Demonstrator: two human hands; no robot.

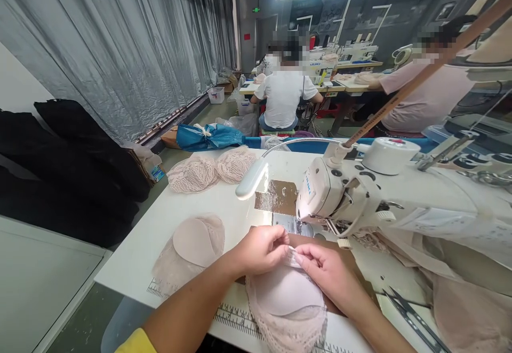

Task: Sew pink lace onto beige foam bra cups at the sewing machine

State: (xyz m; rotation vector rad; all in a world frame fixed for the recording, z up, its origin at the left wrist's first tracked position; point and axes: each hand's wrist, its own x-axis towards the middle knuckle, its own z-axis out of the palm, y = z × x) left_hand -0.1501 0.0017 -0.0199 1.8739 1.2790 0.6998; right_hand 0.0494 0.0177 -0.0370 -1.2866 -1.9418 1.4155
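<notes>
Between my two hands is a pale pink lace bra cup (286, 294), its smooth padded side facing up and its lace border hanging toward the table's front edge. My left hand (262, 247) pinches the cup's upper edge. Close beside it, my right hand (326, 265) grips the same edge between thumb and fingers. Just beyond my hands stands a white sewing machine (320, 193), its needle area lit by a small lamp (252, 181). Another lace bra cup (190, 249) lies left of my left forearm, padded side up.
More lace cups (214, 169) rest at the table's far left. Black tweezers or thread snips (414, 315) lie at the right, near beige fabric (472, 310). A printed ruler scale (240, 318) runs along the front of the white table (132, 267). Co-workers sit at machines ahead.
</notes>
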